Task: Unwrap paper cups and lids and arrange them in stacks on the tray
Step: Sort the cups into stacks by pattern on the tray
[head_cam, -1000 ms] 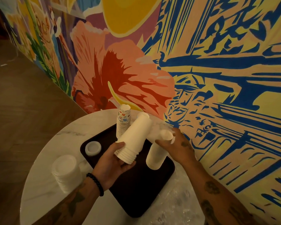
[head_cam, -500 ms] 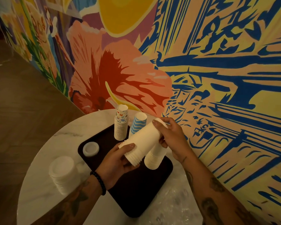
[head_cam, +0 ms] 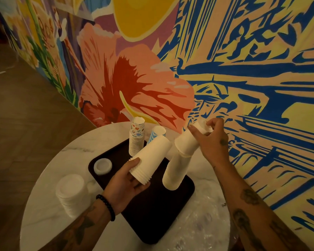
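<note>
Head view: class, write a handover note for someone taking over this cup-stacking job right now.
Left hand: grips a tilted white cup stack above the tray.
Right hand: grips a short white stack that meets the top of the tall white stack standing on the tray.
Done: printed stack and blue-striped stack stand on the tray; one lid lies there.
Left: settle both held stacks on the tray, then bring the lid stack over from the table.

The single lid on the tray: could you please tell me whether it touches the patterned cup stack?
Apart. The head view shows bare tray between the lid and the patterned cup stack.
</note>
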Tool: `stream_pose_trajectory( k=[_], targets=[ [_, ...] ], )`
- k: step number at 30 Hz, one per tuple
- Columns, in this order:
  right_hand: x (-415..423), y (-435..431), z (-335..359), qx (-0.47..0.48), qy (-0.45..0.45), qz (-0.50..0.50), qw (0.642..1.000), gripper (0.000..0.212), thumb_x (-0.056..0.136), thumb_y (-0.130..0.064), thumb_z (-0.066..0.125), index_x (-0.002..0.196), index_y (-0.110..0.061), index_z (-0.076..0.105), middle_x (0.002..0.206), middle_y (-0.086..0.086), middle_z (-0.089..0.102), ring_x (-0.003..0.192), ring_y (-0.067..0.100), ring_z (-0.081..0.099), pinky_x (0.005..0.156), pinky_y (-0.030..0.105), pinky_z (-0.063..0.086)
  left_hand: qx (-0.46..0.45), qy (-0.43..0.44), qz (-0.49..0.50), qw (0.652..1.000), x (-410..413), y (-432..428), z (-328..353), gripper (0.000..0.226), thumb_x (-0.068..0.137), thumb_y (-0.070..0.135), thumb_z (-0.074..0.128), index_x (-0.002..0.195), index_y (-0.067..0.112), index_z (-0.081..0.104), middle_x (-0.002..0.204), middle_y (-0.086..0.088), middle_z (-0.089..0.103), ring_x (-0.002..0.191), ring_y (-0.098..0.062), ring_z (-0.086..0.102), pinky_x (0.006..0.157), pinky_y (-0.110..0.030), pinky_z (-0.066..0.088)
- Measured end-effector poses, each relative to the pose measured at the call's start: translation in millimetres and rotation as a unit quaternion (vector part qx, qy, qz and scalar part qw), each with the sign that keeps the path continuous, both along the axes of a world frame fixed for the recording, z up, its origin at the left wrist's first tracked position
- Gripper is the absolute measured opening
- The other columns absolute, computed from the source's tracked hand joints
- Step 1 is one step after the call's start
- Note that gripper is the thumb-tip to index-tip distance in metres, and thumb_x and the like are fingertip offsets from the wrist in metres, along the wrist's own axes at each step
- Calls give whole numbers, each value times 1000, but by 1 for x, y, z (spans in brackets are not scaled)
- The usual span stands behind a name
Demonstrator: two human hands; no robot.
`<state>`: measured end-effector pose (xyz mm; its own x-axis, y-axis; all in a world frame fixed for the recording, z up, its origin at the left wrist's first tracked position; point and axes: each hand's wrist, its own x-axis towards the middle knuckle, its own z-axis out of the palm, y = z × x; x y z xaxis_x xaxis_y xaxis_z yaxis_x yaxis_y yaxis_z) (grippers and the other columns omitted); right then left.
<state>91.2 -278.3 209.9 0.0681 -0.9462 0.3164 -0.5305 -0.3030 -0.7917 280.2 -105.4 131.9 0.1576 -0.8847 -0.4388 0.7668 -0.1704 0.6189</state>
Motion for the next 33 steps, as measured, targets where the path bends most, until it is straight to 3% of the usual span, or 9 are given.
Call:
stream_pose_trajectory(
  k=[4,7,11,13,16,19,21,25,33],
  targets=[
    [3,5,-20,38,94,16,995,59,78,-59,76,108,-24,40,90,-10,53,93,22,59,85,43,53,-1,11,4,1000,1,0,0,47,83,32,67,127,21,58,108,-10,74,109,-29,65,86,-43,54],
    [4,8,-45,72,169,42,982,58,78,-62,74,108,-26,40,105,-1,59,96,22,59,82,39,50,8,13,10,1000,2,1,-2,50,83,31,69,130,21,56,116,-12,71,111,-30,65,85,-43,55],
    [-2,12,-66,93,232,72,966,52,79,-64,71,103,-26,45,113,-3,49,96,20,54,83,38,50,3,13,6,1000,3,2,-3,50,80,31,69,128,20,58,109,-11,74,109,-30,66,85,-43,54],
    [-3,14,-65,82,188,61,977,47,81,-64,69,102,-27,49,115,-5,47,95,17,53,82,35,48,3,14,2,1000,3,2,-2,49,79,30,70,126,20,59,108,-11,74,109,-31,65,85,-44,54],
    [2,24,-53,88,43,66,993,37,86,-58,67,102,-27,55,110,-9,57,98,10,56,79,26,44,7,6,-9,1000,0,1,-3,54,79,30,71,129,20,56,121,-13,68,112,-31,65,87,-45,54],
    [13,39,-38,215,-102,119,964,32,88,-60,63,98,-31,58,92,-7,66,73,11,60,56,24,43,3,-22,-18,1000,-6,-2,-5,61,76,27,74,133,20,53,127,-12,66,111,-32,67,87,-47,55],
    [18,46,-39,282,-136,152,937,34,89,-60,61,101,-29,60,82,-1,62,57,15,54,43,24,32,-6,-56,-13,998,-11,-4,-4,63,72,20,76,131,19,54,127,-10,66,109,-32,68,84,-46,57],
    [23,51,-49,303,-172,138,927,38,85,-55,70,105,-24,61,77,6,60,50,16,49,40,22,31,-22,-115,-5,993,-17,-5,-1,60,68,13,76,124,20,55,129,-7,60,115,-29,63,77,-40,60],
    [18,45,-35,275,-225,99,930,26,88,-40,73,103,-23,61,87,4,60,61,15,50,42,22,39,6,-47,-41,998,-10,-2,-5,56,73,25,69,127,20,57,125,-14,67,110,-34,67,87,-46,55]
  ],
)
